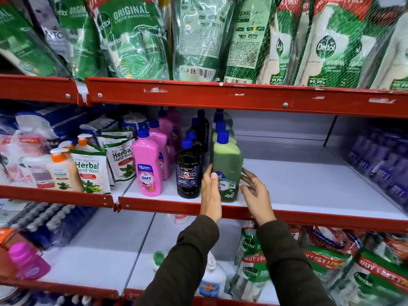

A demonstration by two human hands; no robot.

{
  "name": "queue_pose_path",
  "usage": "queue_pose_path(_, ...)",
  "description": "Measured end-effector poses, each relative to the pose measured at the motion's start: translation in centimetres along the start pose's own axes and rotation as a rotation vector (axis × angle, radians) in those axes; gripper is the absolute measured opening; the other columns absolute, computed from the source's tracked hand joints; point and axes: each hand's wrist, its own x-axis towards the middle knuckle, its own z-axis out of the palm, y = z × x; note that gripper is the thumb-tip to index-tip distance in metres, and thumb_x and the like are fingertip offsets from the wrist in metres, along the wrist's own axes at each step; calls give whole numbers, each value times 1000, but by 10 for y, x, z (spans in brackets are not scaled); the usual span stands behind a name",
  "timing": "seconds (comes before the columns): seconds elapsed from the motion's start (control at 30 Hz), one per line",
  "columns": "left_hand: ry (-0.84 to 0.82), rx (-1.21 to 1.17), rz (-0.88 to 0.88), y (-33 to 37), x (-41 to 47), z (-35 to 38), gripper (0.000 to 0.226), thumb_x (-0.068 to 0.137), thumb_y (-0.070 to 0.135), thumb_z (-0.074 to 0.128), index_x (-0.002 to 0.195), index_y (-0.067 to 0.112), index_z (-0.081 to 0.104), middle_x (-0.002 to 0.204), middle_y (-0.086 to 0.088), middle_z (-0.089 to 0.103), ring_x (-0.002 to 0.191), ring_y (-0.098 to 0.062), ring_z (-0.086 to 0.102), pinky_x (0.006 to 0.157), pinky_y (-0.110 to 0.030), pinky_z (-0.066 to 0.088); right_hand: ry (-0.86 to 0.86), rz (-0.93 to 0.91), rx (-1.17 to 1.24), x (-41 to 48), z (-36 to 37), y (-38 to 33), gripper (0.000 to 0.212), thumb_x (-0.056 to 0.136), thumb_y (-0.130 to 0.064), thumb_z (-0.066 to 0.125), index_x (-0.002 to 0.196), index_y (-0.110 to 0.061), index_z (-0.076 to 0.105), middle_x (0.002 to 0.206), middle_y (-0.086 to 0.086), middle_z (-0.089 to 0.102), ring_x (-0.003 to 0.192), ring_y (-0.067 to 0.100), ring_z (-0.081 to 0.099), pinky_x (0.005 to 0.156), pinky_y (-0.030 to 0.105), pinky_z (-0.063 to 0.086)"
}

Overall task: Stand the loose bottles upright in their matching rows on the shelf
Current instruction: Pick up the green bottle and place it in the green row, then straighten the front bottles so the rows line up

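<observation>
On the middle shelf you can read "SHAKTI" and "2X CLEANING" on the front pink bottle [147,164], "BACTIN Floor Cleaner EXTRA STRONG" on the black bottle [188,171], and only "ACTIN" on the green bottle [227,171]. The pouch [92,171] near the shelf's left end says "Anti Bacterial Herbal Hand Wash". Overhead, the refill packs [130,38] read "Dettol ORIGINAL LIQUID HANDWASH" and "99.99%".
</observation>
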Motion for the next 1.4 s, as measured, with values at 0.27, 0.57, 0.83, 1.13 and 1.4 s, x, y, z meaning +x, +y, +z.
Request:
queue_pose_path(0.27,-98,-84,-38,20,-8,-9,93,74,92,25,150,39,35,157,12,42,146,-4,36,126,-42,24,-71,15,183,-25,27,-30,66,92,-61,18,154,-40,25,147,-22,39,124,-18,39,84,-6,39)
queue_pose_path(0.57,1,4,94,16,-36,-10,92,77,89,23,150,35,35,157,17,37,145,5,33,123,-25,24,-112,-13,131,-46,29,-33,80,83,-82,28,154,-48,15,163,-19,24,149,-2,24,123,30,24)
queue_pose_path(0.83,-87,54,81,20,-39,-19,92,72,93,21,150,43,26,159,20,27,147,5,25,123,-27,20,-52,-16,92,-47,34,-30,83,81,-82,32,154,-47,13,165,-22,13,152,0,14,127,42,15)
queue_pose_path(1.13,206,-10,164,23,-30,-54,60,89,64,23,143,40,32,156,10,32,145,-1,29,121,-27,22,325,-465,118,-77,91,-22,37,99,-29,40,129,-16,58,129,9,59,122,24,58,102,51,48)
queue_pose_path(1.4,59,-62,-19,30,14,-93,97,73,93,20,153,38,23,166,11,22,153,-6,19,128,-45,13,11,-41,94,-39,145,-26,58,100,-53,29,155,-37,20,164,-17,19,151,0,16,128,41,13)
